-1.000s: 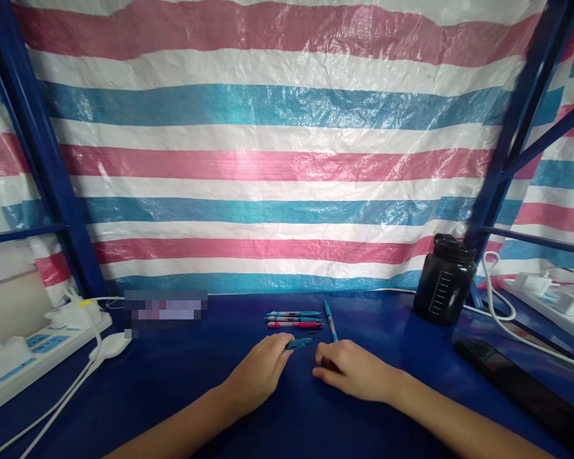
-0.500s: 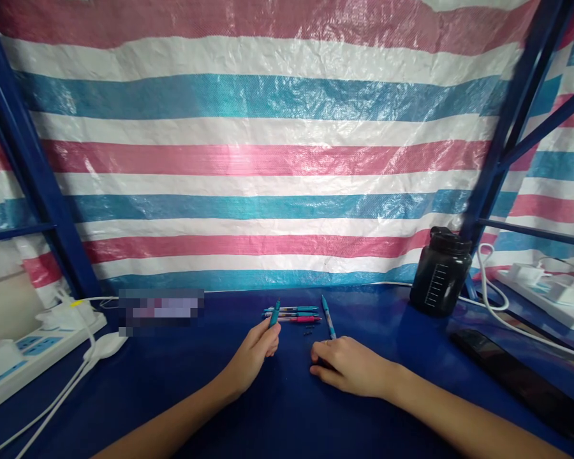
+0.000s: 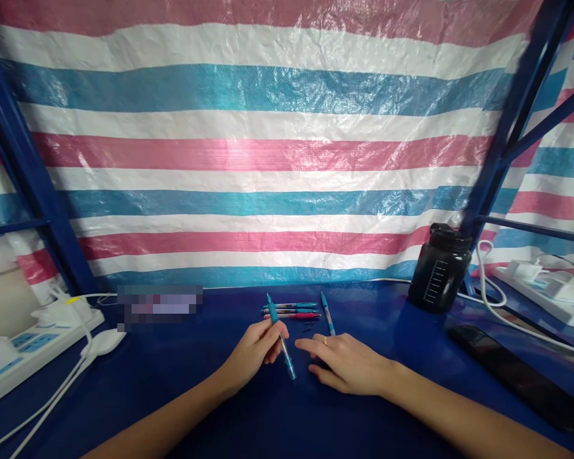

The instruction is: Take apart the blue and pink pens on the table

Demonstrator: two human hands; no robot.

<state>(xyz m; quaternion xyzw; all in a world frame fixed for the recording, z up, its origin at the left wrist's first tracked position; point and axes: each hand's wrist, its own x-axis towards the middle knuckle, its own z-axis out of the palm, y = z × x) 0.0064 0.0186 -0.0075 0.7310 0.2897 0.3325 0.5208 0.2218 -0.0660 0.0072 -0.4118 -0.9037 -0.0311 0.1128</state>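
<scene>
My left hand (image 3: 261,347) pinches a teal pen with a clear barrel (image 3: 288,361), which slants from upper left to lower right. Its fingers are closed round the middle of the barrel. To the right, my right hand (image 3: 344,364) rests low over the table, fingers apart, with a ring on one finger; I see nothing in it. Just beyond its knuckles lies a second blue pen (image 3: 326,311), its near end by the hand. Behind my left hand lie several pens side by side, among them a red pen (image 3: 305,315). Small dark pieces (image 3: 308,327) lie in front of them.
The blue table (image 3: 201,401) carries a black bottle (image 3: 439,271) at the back right and a long black object (image 3: 511,370) at the right. White power strips stand at both sides, with a cable (image 3: 83,363) at left. Striped sheeting hangs behind.
The pen in my left hand has turned, so its clear lower part now shows below the fingers. My right hand's fingers have stretched out toward the left.
</scene>
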